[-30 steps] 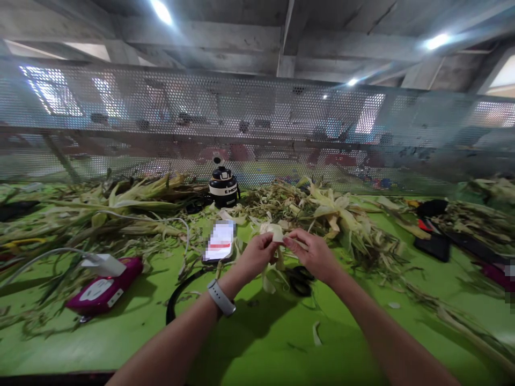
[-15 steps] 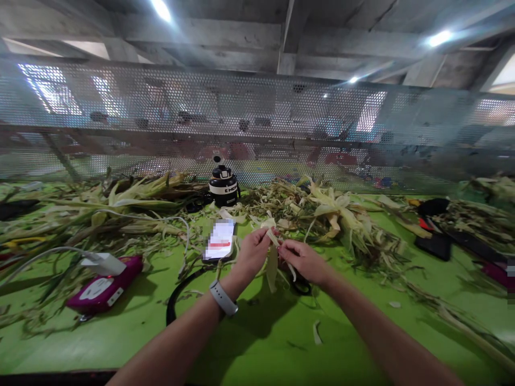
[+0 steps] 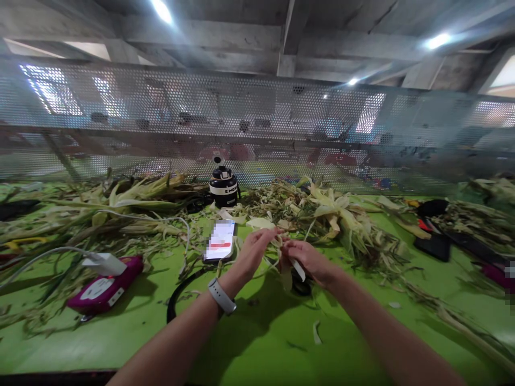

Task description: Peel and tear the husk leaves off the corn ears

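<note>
Left hand (image 3: 253,251): fingers together and nearly straight, tips reaching inward to the gathered husk; thumb side poorly seen, so whether it pinches anything cannot be told. Right hand (image 3: 309,259): fingers curled, thumb and fingertips drawn together on pale husk strips (image 3: 298,269). Strips lie in the narrow space between the two sets of fingertips, loose ends hanging below the right fingers. Grey watch band (image 3: 222,296) on the left wrist. Black object (image 3: 301,286) on the green table (image 3: 257,348) just under the right hand, partly covered by hanging strips; kind unclear. Phone (image 3: 220,240), screen lit, near the left hand on its outer side. Farther out that way, a purple power strip (image 3: 107,287) with white charger (image 3: 103,264) plugged in. Beyond the left hand, a black-and-white bottle (image 3: 224,188), upright, spout cap raised. Heap of corn husks (image 3: 341,214) beyond and outward of the right hand. Small pale scrap (image 3: 317,333) on the table, nearer the wearer than the right hand.
</note>
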### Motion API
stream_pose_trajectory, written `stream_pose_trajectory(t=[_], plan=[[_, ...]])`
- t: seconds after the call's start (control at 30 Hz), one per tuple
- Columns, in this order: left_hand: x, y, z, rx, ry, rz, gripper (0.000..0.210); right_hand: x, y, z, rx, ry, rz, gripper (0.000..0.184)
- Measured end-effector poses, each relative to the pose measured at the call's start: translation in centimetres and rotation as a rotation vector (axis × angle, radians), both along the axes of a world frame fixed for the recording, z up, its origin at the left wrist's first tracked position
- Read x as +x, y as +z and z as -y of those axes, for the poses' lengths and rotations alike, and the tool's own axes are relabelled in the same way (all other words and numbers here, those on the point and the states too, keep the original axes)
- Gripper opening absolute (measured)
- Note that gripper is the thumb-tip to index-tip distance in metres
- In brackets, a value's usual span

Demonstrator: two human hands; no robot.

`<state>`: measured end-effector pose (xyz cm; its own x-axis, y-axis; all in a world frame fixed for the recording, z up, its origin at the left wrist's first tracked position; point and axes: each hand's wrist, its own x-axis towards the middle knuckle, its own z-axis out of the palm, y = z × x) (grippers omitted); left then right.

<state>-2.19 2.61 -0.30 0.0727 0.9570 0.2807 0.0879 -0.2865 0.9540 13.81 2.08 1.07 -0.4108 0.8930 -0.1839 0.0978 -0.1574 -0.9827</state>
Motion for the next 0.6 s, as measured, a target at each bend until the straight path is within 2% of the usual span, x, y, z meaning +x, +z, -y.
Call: stream_pose_trajectory(t=[0.1, 0.27, 0.47, 0.6], plan=[[0.5, 0.1, -0.4, -0.026, -0.034, -0.042, 0.029, 0.3, -0.1, -0.3, 0.111, 0.019, 0.070, 0.025], [0.5, 0.1, -0.5, -0.008, -0.070, -0.165, 0.027, 1.1, -0.2, -0.7, 0.622, -0.049, 0.353, 0.031], [0.5, 0.3, -0.2, -0.005, -0.157, -0.193, 0.026, 1.3, -0.6, -1.0, 0.751, -0.165, 0.531, 0.031], [0.5, 0.6, 0.0, 0.009, -0.186, -0.179, 0.023, 1.5, -0.4, -1.2, 0.756, -0.208, 0.513, 0.028]])
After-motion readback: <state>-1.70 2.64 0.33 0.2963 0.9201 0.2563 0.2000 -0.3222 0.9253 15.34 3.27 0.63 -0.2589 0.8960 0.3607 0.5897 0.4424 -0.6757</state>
